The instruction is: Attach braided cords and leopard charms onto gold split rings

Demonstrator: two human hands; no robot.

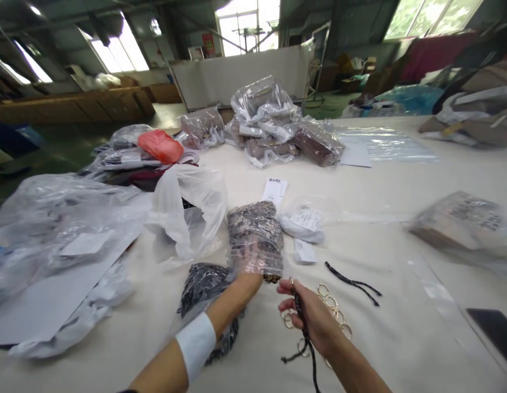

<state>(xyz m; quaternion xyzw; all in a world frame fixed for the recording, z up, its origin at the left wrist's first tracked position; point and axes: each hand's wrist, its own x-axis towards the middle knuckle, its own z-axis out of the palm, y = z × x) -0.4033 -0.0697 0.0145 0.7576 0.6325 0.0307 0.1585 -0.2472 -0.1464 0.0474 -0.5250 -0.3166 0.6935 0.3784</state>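
My left hand reaches into the open end of a clear plastic bag that holds a dark patterned garment; the fingers are blurred behind the plastic. My right hand is closed on a black cord that hangs down from it. A chain of gold rings lies under and beside that hand. A second black cord lies loose on the white table to the right. Another bagged dark garment sits under my left forearm, which wears a white wristband.
A pile of bagged garments lies at the table's far side, with a red packet at the left. Loose plastic bags cover the left. Paper tags lie ahead. A bagged item and a dark phone lie right.
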